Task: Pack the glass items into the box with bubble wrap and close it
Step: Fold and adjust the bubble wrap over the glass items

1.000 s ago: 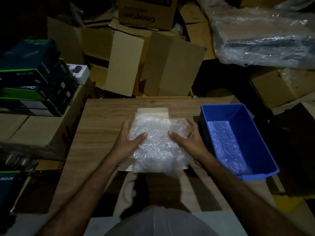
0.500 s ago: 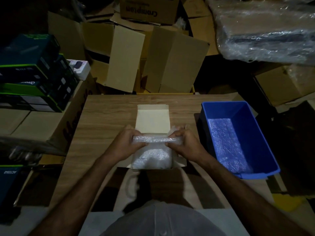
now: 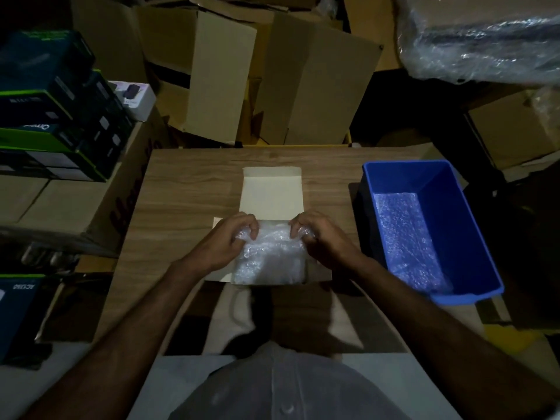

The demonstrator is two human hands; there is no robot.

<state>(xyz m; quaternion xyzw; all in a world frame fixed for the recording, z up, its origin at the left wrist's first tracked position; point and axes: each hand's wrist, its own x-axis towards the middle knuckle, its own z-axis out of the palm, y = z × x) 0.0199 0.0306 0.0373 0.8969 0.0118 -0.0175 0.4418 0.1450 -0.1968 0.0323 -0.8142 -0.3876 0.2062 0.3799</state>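
Both grips curled tight on the bubble wrap (image 3: 269,256): left hand (image 3: 225,241) pinches its far left corner, right hand (image 3: 321,237) pinches the far right corner, fingers bent under, knuckles up. Wrap sits inside the small open box (image 3: 318,272) at desk (image 3: 188,207) centre, near edge of the wrap flush with the box's near wall. Box lid flap (image 3: 271,192) stands open, pointing away from the person, cream inside showing. Glass items not visible, hidden under wrap or cannot tell.

Changes from earlier: one second ago the wrap lay spread wide over the box with both hands flat on its sides; half a second ago it was folded to a narrow band held between the thumbs and fingers above the box. Now it is bunched lower, down in the box, hands closer to the lid hinge and more clenched. Lid flap is more exposed than before.

Blue bin (image 3: 472,237) on the desk's right, apart from the box, unmoved, with a bubble wrap sheet (image 3: 406,241) lying on its floor. Cardboard cartons (image 3: 318,86) stacked behind the desk, dark product boxes (image 3: 51,116) at left.
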